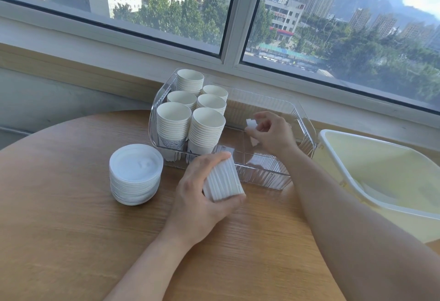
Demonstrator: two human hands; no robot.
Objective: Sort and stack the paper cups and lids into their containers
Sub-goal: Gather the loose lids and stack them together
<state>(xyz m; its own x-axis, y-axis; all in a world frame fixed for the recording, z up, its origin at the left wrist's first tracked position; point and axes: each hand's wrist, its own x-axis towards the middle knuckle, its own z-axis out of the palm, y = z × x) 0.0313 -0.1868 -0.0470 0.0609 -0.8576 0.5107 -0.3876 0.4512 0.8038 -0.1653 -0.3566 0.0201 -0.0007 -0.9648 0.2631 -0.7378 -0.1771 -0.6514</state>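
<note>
Lid stack [223,180] in left hand [202,193]

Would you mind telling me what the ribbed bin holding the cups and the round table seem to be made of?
The ribbed bin looks like clear, glossy hard plastic: the table shows through its fluted walls. The table looks like matte, light wood or wood-look laminate; grain lines run across it.

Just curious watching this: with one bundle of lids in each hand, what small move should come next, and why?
Probably set the right hand's few lids down on the clear bin's bare right half. That hand is already inside the bin, the cup stacks fill only its left side, and the left hand grips a bigger lid stack waiting on the table.
</note>
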